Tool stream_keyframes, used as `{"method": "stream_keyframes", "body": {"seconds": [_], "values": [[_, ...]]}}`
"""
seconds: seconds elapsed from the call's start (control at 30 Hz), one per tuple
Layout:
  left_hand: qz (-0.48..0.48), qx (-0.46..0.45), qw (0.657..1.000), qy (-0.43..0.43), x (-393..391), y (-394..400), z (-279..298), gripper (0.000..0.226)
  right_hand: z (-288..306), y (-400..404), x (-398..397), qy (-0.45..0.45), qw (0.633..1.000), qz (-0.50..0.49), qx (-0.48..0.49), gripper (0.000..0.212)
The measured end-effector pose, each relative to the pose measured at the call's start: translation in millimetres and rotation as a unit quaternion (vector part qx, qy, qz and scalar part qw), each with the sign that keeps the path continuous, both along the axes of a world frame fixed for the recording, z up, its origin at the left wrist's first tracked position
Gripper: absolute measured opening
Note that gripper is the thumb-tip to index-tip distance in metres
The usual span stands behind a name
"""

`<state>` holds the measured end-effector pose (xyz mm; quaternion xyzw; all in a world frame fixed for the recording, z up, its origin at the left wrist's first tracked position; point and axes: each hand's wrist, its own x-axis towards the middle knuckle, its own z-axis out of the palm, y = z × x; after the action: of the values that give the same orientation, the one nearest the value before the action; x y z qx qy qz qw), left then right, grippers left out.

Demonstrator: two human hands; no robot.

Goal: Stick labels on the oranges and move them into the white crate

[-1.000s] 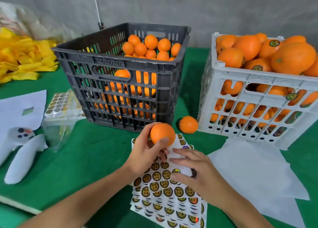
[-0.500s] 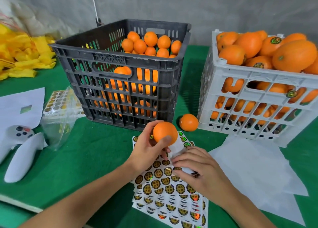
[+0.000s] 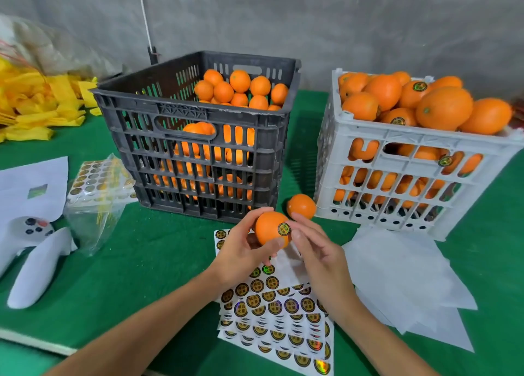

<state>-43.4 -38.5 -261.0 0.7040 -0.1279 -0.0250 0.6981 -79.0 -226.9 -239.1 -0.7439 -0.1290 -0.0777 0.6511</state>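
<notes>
Now left hand [image 3: 241, 253] curled round labelled orange [image 3: 270, 229], right hand [image 3: 317, 248] loosely spread, fingertips seemingly against it.

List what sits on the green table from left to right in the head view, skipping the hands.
White controller → bagged label sheets → black crate → loose orange → white crate.

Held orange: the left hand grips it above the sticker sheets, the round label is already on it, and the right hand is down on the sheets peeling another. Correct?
Not quite. The head view shows the right hand raised beside the held orange, its fingers at the round label, not down on the sticker sheets. The left hand does grip the orange, and the label is on.
</notes>
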Motion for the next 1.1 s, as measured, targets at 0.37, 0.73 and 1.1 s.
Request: {"method": "stream_keyframes", "body": {"seconds": [0.37,0.73,1.1], "values": [[0.003,-0.039,0.999,0.016,-7.0,-1.8,18.2,0.061,5.3,-1.3,-15.8,-0.159,0.934,-0.07,-0.312,0.06],[-0.041,-0.098,0.987,-0.125,37.4,-67.4,156.5,0.072,107.6,-35.6,34.9,-0.397,0.806,-0.23,-0.375,0.076],[0.022,0.187,0.946,-0.263,187.2,-190.2,251.0,0.082,224.1,-132.5,139.9,-0.199,0.724,-0.342,-0.564,0.068]]}}
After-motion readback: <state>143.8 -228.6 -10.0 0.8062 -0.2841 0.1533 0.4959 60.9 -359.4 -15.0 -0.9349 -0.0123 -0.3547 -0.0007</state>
